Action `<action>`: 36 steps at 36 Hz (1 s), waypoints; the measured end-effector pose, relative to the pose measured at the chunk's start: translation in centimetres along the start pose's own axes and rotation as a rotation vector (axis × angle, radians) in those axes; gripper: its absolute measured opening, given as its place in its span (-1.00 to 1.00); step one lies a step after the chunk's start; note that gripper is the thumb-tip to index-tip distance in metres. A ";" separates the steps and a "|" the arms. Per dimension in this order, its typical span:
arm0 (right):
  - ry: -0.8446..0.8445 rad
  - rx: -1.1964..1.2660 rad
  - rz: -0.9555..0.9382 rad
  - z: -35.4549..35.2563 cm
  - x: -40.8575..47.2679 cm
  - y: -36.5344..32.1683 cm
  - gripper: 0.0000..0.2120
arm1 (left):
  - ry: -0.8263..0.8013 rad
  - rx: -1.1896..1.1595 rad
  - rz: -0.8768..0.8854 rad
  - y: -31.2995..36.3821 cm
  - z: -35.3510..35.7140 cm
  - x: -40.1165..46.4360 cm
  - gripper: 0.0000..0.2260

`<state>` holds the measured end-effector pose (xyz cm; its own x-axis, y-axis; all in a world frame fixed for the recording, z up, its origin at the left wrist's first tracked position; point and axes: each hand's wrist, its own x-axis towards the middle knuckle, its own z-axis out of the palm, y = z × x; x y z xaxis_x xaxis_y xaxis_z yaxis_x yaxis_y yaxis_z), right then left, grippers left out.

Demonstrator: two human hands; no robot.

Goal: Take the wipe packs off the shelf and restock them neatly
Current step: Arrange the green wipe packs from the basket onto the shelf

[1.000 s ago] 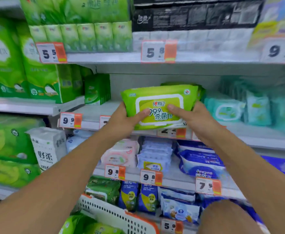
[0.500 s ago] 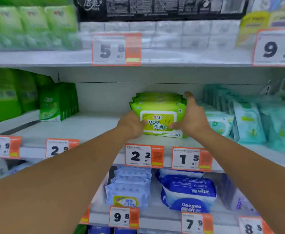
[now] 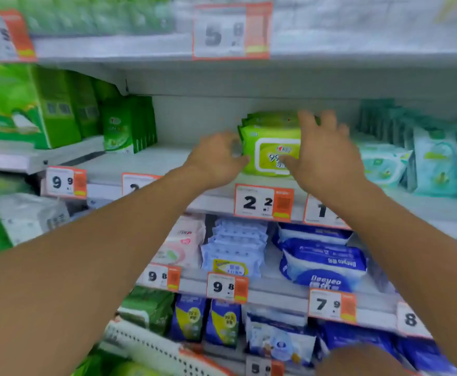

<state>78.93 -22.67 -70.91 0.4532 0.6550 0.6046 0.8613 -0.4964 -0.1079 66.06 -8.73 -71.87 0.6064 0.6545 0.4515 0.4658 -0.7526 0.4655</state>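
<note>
A lime-green wipe pack [image 3: 269, 154] with a white label stands at the front of a row of like packs [image 3: 270, 120] on the white middle shelf [image 3: 146, 164]. My left hand [image 3: 216, 157] is at the pack's left edge with its fingers loosely bent; the blur hides whether it touches. My right hand [image 3: 323, 156] covers the pack's right side with its fingers spread, its thumb in front of the label. Neither hand grips the pack.
Teal wipe packs [image 3: 436, 164] stand just right of the green row and green tissue packs [image 3: 124, 126] further left, with bare shelf between. Blue wipe packs [image 3: 322, 264] fill the shelf below. A white basket rim [image 3: 151, 346] is at bottom left.
The green pack went from my hands onto the shelf at the front of its row. Both hands have let go and opened, staying at its sides.
</note>
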 end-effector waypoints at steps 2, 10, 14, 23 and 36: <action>0.140 0.149 -0.227 -0.6 -2.7 -3.0 -0.52 | 0.131 -0.144 0.066 -0.9 -1.5 -4.5 -0.79; -1.285 0.248 -0.818 9.7 -22.5 -16.5 -0.61 | -0.445 0.158 -0.529 -16.0 1.2 -34.3 -0.80; -1.353 -0.054 -0.866 15.1 -31.1 -17.2 -0.48 | -0.712 0.250 -0.660 -18.2 3.2 -42.2 -0.64; -1.382 0.057 -0.608 19.7 -32.2 -17.4 0.19 | -0.700 0.123 -0.796 -20.2 4.7 -47.0 -0.52; -1.343 0.218 -0.520 26.0 -36.7 -20.6 0.43 | -0.728 -0.129 -0.955 -21.5 6.4 -46.1 -0.53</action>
<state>50.54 -21.66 -111.38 -0.1515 0.8190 -0.5534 0.9532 -0.0271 -0.3010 32.19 -23.16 -107.55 0.2931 0.7178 -0.6315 0.8817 0.0525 0.4689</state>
